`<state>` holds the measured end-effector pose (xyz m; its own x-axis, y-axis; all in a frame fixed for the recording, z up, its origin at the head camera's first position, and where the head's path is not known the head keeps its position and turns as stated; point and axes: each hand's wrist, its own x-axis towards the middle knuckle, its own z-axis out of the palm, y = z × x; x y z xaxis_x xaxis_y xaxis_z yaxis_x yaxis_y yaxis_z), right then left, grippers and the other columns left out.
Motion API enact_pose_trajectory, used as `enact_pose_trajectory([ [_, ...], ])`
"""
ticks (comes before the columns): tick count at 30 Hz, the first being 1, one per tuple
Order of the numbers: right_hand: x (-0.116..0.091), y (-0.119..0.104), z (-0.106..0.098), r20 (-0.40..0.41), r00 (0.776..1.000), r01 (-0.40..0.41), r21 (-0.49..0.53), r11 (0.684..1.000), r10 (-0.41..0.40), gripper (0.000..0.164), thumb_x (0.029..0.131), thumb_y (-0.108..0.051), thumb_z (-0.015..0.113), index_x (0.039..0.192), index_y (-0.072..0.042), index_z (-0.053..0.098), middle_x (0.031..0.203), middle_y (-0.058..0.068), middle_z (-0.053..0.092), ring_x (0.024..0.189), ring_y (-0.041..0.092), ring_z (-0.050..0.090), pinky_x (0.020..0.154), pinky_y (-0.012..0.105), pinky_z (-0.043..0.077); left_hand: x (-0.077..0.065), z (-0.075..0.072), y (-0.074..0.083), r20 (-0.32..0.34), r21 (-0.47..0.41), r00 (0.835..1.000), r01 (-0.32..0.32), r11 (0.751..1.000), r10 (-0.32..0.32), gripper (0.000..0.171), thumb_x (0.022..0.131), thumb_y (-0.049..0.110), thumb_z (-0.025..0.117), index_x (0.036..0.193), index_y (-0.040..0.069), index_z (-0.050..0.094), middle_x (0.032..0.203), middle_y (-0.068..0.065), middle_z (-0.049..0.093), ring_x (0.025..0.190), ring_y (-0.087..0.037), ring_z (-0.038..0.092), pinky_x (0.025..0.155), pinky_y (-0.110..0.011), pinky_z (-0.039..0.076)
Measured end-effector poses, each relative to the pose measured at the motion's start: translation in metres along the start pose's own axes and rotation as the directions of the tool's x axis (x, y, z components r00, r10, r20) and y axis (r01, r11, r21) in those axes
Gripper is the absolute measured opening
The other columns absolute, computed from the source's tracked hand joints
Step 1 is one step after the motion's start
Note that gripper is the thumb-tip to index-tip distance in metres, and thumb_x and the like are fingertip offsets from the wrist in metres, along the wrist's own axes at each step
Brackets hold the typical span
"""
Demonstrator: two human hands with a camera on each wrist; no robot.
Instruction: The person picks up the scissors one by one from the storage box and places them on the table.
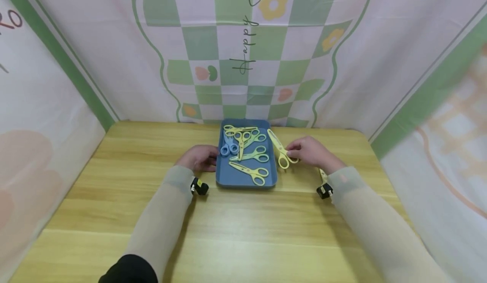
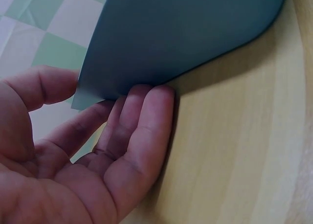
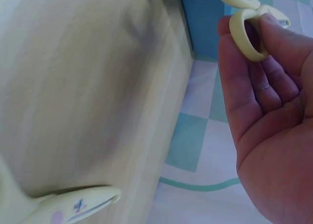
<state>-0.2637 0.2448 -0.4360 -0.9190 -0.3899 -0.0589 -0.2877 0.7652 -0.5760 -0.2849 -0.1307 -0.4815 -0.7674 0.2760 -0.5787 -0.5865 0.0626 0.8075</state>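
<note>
My left hand (image 1: 201, 158) grips the left side of a blue tray (image 1: 246, 183); in the left wrist view the thumb meets the tray's rim and the curled fingers press its outer wall (image 2: 186, 28). Inside the tray lie several scissors: yellow ones (image 1: 249, 172), green ones (image 1: 251, 155) and a blue pair (image 1: 230, 145). Just beyond the tray's right edge, my right hand (image 1: 310, 151) pinches yellow scissors (image 1: 279, 145) by a handle loop (image 3: 240, 35) between thumb and fingers. Their blades point away, up over the tray's far right side.
Another pair of yellow scissors (image 3: 83, 207) lies on the wooden table (image 1: 243, 232), partly hidden beneath my right wrist in the head view. A checkered curtain (image 1: 236, 42) hangs behind the table's back edge, with more fabric at both sides.
</note>
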Motion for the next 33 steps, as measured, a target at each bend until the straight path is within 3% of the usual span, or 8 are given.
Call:
enact_pose_trajectory([
  [9,-0.012,0.012,-0.002,-0.052,0.997,-0.059,-0.049,0.997,0.056,0.024,0.094,-0.017,0.069,0.11,0.001,0.073,0.091,0.004,0.073,0.085,0.023,0.066,0.088,0.05,0.05,0.0,-0.001,0.001,0.001,-0.013,1.0,-0.001,1.0,0.001,0.026,0.094,0.006,0.058,0.118,-0.003,0.061,0.103,-0.015,0.067,0.085,-0.023,0.064,0.079,-0.038,0.059],
  [17,-0.022,0.017,0.002,-0.043,0.992,-0.12,-0.065,0.991,0.118,0.023,0.094,-0.014,0.068,0.108,0.003,0.072,0.087,0.003,0.072,0.079,0.02,0.065,0.083,0.048,0.052,0.001,-0.001,0.002,-0.003,0.013,1.0,-0.006,1.0,0.006,0.027,0.094,0.008,0.059,0.118,-0.003,0.062,0.105,-0.015,0.068,0.085,-0.023,0.064,0.08,-0.038,0.059],
  [25,-0.029,0.019,0.007,-0.027,0.988,-0.151,-0.092,0.984,0.149,0.025,0.095,-0.015,0.067,0.111,0.004,0.071,0.092,0.007,0.073,0.084,0.024,0.065,0.086,0.051,0.051,0.0,0.0,0.001,0.003,0.017,1.0,-0.007,1.0,0.007,0.029,0.095,0.008,0.057,0.121,-0.003,0.061,0.107,-0.015,0.067,0.088,-0.024,0.064,0.081,-0.039,0.059],
  [33,-0.035,0.018,0.009,0.009,0.979,-0.204,-0.074,0.976,0.205,0.023,0.096,-0.016,0.065,0.109,0.003,0.071,0.085,0.003,0.07,0.076,0.019,0.062,0.074,0.041,0.052,0.0,-0.001,0.0,0.0,0.014,1.0,-0.008,1.0,0.008,0.029,0.094,0.008,0.059,0.12,-0.003,0.062,0.107,-0.016,0.067,0.088,-0.025,0.064,0.081,-0.039,0.059],
])
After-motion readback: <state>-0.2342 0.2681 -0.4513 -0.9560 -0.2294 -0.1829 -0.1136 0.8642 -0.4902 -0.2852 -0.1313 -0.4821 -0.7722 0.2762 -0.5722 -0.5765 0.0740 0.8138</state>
